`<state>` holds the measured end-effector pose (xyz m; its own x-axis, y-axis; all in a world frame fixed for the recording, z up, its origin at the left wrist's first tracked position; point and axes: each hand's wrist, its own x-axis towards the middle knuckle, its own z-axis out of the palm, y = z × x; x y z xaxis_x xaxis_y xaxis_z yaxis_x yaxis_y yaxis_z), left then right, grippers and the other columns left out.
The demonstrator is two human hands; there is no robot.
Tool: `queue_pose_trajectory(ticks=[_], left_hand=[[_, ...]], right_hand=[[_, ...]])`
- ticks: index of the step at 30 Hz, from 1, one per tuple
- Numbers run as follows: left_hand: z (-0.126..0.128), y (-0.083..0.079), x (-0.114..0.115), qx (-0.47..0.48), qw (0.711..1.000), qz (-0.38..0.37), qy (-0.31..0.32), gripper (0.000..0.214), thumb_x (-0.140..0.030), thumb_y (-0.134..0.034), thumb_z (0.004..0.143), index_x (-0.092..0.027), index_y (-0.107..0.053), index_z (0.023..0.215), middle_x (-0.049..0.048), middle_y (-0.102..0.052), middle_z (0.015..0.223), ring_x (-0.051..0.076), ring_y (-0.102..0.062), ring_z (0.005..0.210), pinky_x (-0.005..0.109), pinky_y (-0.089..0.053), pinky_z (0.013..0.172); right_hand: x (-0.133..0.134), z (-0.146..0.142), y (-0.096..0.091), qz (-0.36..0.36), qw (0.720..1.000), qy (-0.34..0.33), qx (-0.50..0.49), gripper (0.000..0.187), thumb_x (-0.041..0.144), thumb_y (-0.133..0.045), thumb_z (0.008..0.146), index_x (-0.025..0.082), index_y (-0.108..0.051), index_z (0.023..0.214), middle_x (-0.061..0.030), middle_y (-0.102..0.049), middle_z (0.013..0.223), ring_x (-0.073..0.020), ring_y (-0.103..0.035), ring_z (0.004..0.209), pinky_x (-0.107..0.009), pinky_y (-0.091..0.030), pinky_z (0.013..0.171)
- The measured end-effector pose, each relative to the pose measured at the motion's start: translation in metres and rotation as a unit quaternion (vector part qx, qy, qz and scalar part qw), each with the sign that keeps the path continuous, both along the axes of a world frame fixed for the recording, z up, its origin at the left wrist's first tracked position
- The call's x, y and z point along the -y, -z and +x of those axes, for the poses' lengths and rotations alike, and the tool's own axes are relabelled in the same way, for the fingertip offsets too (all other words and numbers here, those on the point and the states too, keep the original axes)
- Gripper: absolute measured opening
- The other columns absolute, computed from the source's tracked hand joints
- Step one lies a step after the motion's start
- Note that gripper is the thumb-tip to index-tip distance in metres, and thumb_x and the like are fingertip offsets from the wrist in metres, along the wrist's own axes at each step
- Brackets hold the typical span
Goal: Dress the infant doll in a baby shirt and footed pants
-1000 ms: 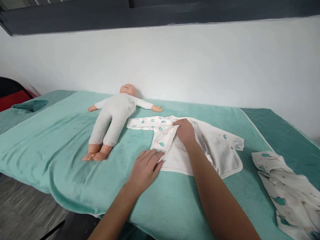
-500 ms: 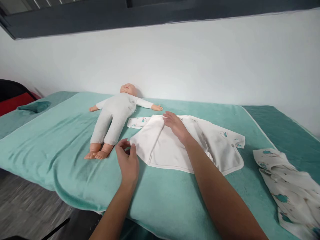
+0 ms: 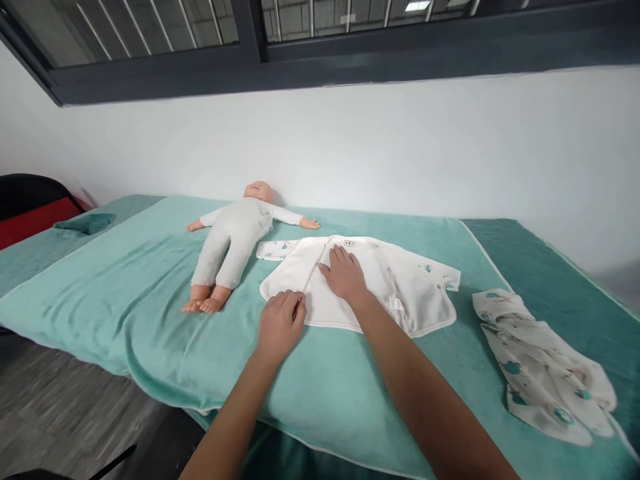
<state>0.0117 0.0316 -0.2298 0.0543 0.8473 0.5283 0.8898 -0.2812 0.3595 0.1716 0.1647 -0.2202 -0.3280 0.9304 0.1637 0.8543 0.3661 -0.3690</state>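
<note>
1. Shirt (image 3: 377, 277) spread on green sheet (image 3: 330, 387), beside doll (image 3: 241, 223) (face up).
2. Right hand (image 3: 345, 272): flat on shirt, fingers extended.
3. Left hand (image 3: 281, 325): curled at shirt's near edge; can't tell from here if it's gripping.

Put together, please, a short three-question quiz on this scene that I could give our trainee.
1. True or false: the doll lies with its head toward the wall.
2. What lies under the right hand? A) the doll's foot; B) the spread white top; C) the window frame.
3. Fill in, as the camera sees it: the bunched printed garment lies to the ____ of the white top.

Key: 1 true; 2 B; 3 right.
</note>
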Motion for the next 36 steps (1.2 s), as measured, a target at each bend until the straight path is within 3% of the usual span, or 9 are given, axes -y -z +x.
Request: queue_pose_trajectory(ticks=[7,10,13,20,25,28,31,34,36], left_hand=[[-0.001,-0.004,0.01,-0.003,1.0,-0.019,0.013,0.018,-0.021,-0.045,0.095,-0.021,-0.062,0.088,0.0054,-0.065,0.084,0.023,-0.057,0.083,0.038,-0.043,0.077],[0.001,-0.01,0.017,-0.015,0.996,-0.029,0.078,0.016,-0.022,-0.047,0.095,-0.021,-0.061,0.088,0.0052,-0.066,0.091,0.023,-0.055,0.088,0.039,-0.042,0.081],[0.002,-0.014,0.023,-0.017,0.991,-0.05,0.124,0.015,-0.025,-0.049,0.095,-0.021,-0.058,0.084,0.0038,-0.065,0.09,0.022,-0.053,0.089,0.039,-0.04,0.081],[0.001,-0.012,0.025,-0.016,0.993,-0.048,0.104,0.025,-0.028,-0.046,0.097,-0.02,-0.051,0.074,0.0033,-0.06,0.081,0.021,-0.051,0.084,0.039,-0.038,0.079],[-0.008,-0.007,0.022,0.103,0.988,-0.027,0.112,0.021,-0.028,-0.044,0.097,-0.02,-0.056,0.081,0.0046,-0.063,0.086,0.021,-0.054,0.087,0.037,-0.043,0.081],[-0.031,-0.01,0.02,0.176,0.979,-0.002,0.105,0.018,-0.028,-0.045,0.097,-0.02,-0.06,0.092,0.0066,-0.066,0.101,0.021,-0.058,0.1,0.037,-0.046,0.091],[-0.074,-0.024,0.013,0.19,0.98,0.032,0.049,0.019,-0.032,-0.046,0.097,-0.022,-0.063,0.098,0.0075,-0.066,0.115,0.022,-0.058,0.113,0.039,-0.043,0.103],[-0.127,-0.04,-0.005,0.17,0.983,0.051,-0.049,0.026,-0.035,-0.047,0.094,-0.022,-0.063,0.111,0.0094,-0.061,0.13,0.025,-0.052,0.127,0.043,-0.037,0.112],[-0.161,-0.045,-0.024,0.155,0.984,0.03,-0.087,0.038,-0.039,-0.05,0.091,-0.021,-0.06,0.123,0.0115,-0.053,0.142,0.028,-0.042,0.138,0.046,-0.032,0.117]], right_hand=[[-0.003,0.044,0.0,-0.012,0.99,0.132,0.055,0.076,0.053,-0.025,0.1,-0.001,-0.029,0.153,-0.0222,-0.021,0.163,-0.0292,-0.015,0.153,-0.044,-0.014,0.122],[0.0,0.051,-0.002,-0.02,0.986,0.155,0.062,0.077,0.052,-0.025,0.1,-0.004,-0.027,0.153,-0.0249,-0.019,0.163,-0.0309,-0.015,0.153,-0.044,-0.018,0.121],[0.008,0.05,-0.004,-0.019,0.984,0.161,0.072,0.076,0.051,-0.024,0.1,-0.003,-0.027,0.153,-0.0245,-0.017,0.164,-0.0318,-0.015,0.153,-0.045,-0.02,0.121],[0.039,0.046,-0.007,-0.008,0.982,0.151,0.114,0.073,0.049,-0.023,0.1,-0.002,-0.032,0.152,-0.0215,-0.022,0.163,-0.0308,-0.018,0.153,-0.044,-0.018,0.122],[0.078,0.05,-0.007,0.0,0.985,0.103,0.141,0.07,0.048,-0.022,0.101,0.002,-0.031,0.153,-0.0194,-0.025,0.163,-0.0274,-0.017,0.153,-0.044,-0.019,0.122],[0.102,0.058,-0.009,-0.004,0.989,0.058,0.137,0.069,0.05,-0.022,0.102,0.005,-0.033,0.153,-0.0172,-0.027,0.163,-0.0257,-0.018,0.153,-0.044,-0.02,0.122],[0.107,0.058,-0.02,-0.03,0.991,0.032,0.123,0.071,0.052,-0.023,0.101,0.003,-0.034,0.152,-0.0196,-0.029,0.162,-0.0292,-0.021,0.152,-0.046,-0.022,0.122],[0.085,0.029,-0.044,-0.046,0.997,0.001,0.062,0.071,0.053,-0.025,0.1,0.004,-0.035,0.151,-0.02,-0.033,0.16,-0.0304,-0.027,0.15,-0.045,-0.025,0.121],[0.056,-0.007,-0.06,-0.055,0.998,-0.02,-0.003,0.068,0.056,-0.028,0.099,0.013,-0.037,0.151,-0.0158,-0.038,0.158,-0.0285,-0.033,0.147,-0.043,-0.029,0.119]])
